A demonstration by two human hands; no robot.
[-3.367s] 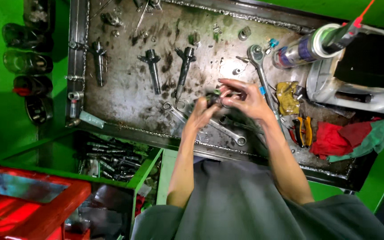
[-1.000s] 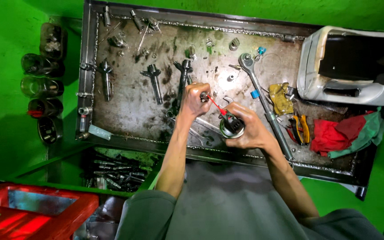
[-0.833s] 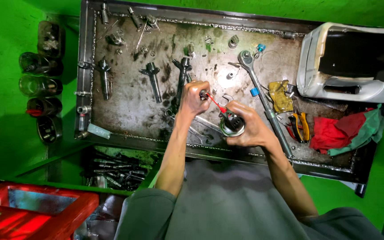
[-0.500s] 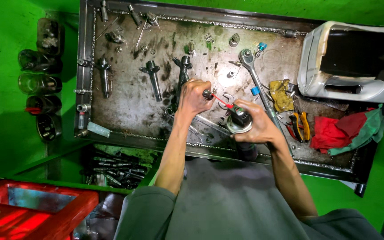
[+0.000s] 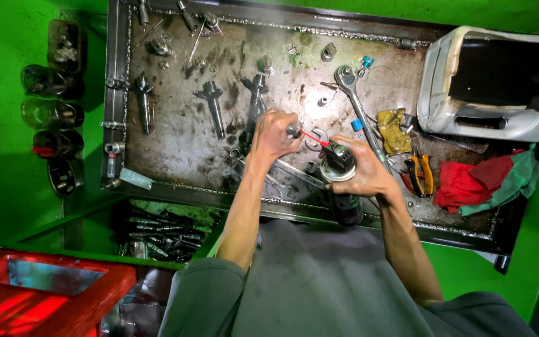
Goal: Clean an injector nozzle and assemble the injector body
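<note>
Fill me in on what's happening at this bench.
A person stands at a grimy metal tray. The right hand grips a spray can, its thin red straw pointing at a small metal part pinched in the left hand. Wrenches, injector-like parts and a red rag lie around.

Both arms reach up to the middle of the frame. The left hand [image 5: 274, 132] is curled shut, fingers pinched. The right hand [image 5: 362, 170] is wrapped tight, just beside it.
</note>
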